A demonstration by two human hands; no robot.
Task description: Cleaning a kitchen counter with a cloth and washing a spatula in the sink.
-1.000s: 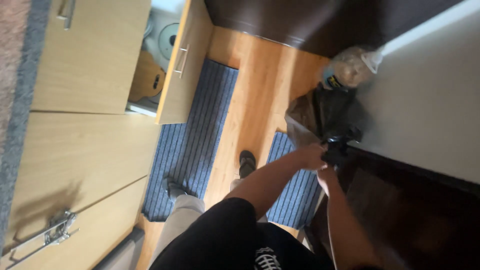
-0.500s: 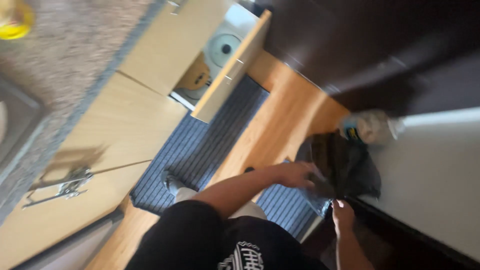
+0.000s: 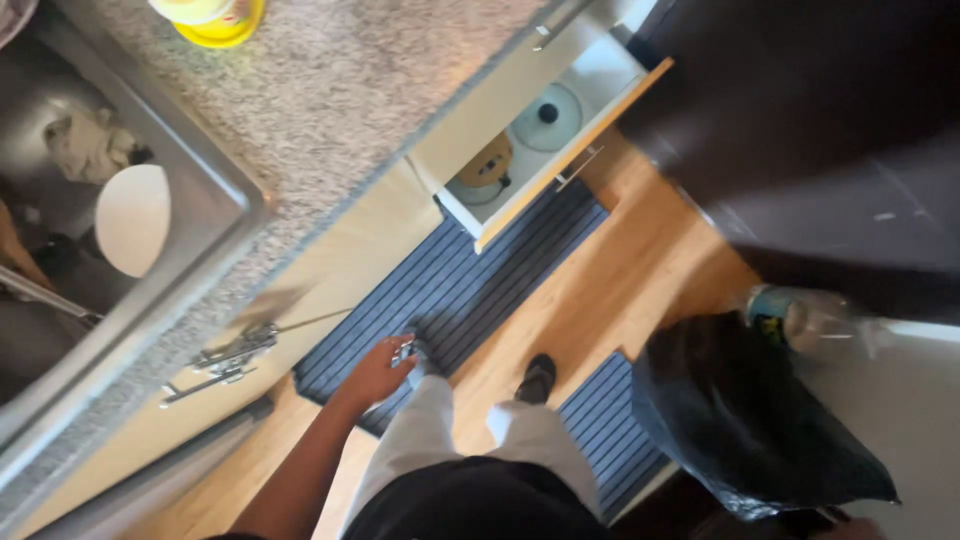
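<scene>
A left hand (image 3: 378, 372) hangs loosely curled around a small dark object (image 3: 403, 351) above a striped mat (image 3: 470, 285), the right hand out of view, near a black bag (image 3: 745, 420), while an open drawer (image 3: 560, 165) holds pot lids (image 3: 548, 117).

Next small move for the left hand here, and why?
Probably reach the left hand up to the open wooden drawer and push it shut. It hangs out over the striped blue mat with pot lids inside, and that hand looks free; the right hand is barely in view by the black plastic bag.
</scene>
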